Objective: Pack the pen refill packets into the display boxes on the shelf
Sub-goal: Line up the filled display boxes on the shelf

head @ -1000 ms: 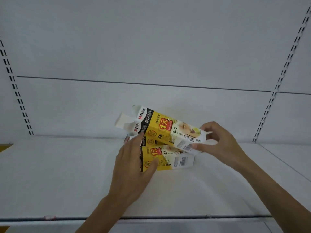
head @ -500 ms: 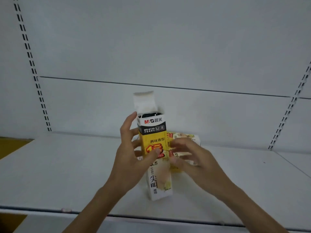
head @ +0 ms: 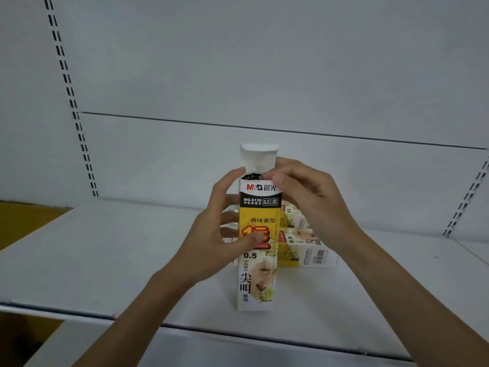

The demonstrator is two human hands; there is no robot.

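A tall yellow and white box (head: 258, 279) stands upright on the white shelf (head: 105, 260), close to its front edge, and its white top flap (head: 259, 157) is open and points up. Inside the opening something dark (head: 252, 176) shows, but it is too small to tell what it is. The left hand (head: 211, 242) grips the box at the middle: the thumb presses on the printed front and the fingers go around the left side. The right hand (head: 309, 197) is at the top right corner of the box, with curled fingers just at the rim of the opening; I cannot tell if it pinches the rim, holds something, or only touches. The two hands are apart, one low and one high on the same box. Just behind the box, to the right, two more boxes (head: 307, 250) of the same kind lie flat, one on top of the other. Slotted rails (head: 68, 94) run up the grey back wall (head: 264, 62).
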